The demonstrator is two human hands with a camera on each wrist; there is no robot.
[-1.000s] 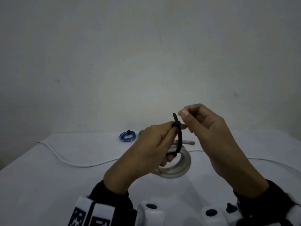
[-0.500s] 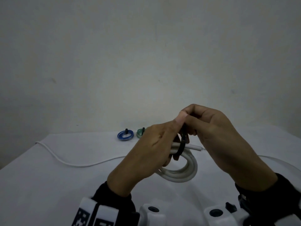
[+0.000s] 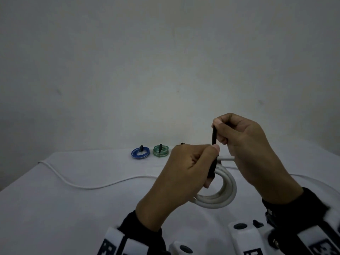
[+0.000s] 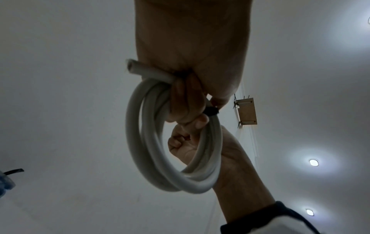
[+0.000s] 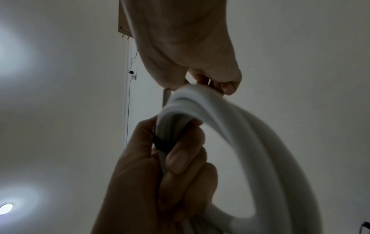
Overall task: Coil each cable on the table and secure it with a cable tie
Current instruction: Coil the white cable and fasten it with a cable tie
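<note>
I have the white coil [image 3: 219, 196] lifted clear of the worktop [image 3: 55, 208], near the front edge and towards its right side. My left hand [image 3: 184, 173] is the holding grip: its fingers are curled round the bundled turns where the black cable tie [image 3: 214, 137] wraps them, thumb pressed at the tie's head. My right hand [image 3: 242, 142] pinches the tie's free tail between thumb and forefinger, the tail standing upright above the left thumb. In the left wrist view the black band [image 4: 210, 111] sits across the turns beside my fingers, and one cut end of the cable pokes out past the fist.

By my reading, this coil is wound and the tie is threaded; what is left on it is cinching the tail snug. I cannot tell how tight the band already is.

At the far edge, near the middle, a blue coil [image 3: 140, 153] and a green coil [image 3: 161, 150] lie flat, each with a dark tie stub standing up, so I judge those finished. Something dark shows just right of the green one, mostly hidden behind my left hand. A thin white cable [image 3: 88, 186] lies loose across the left half of the worktop, uncoiled and untied, so I count it as outstanding.

No container shows in any view; the finished coils rest straight on the worktop.
</note>
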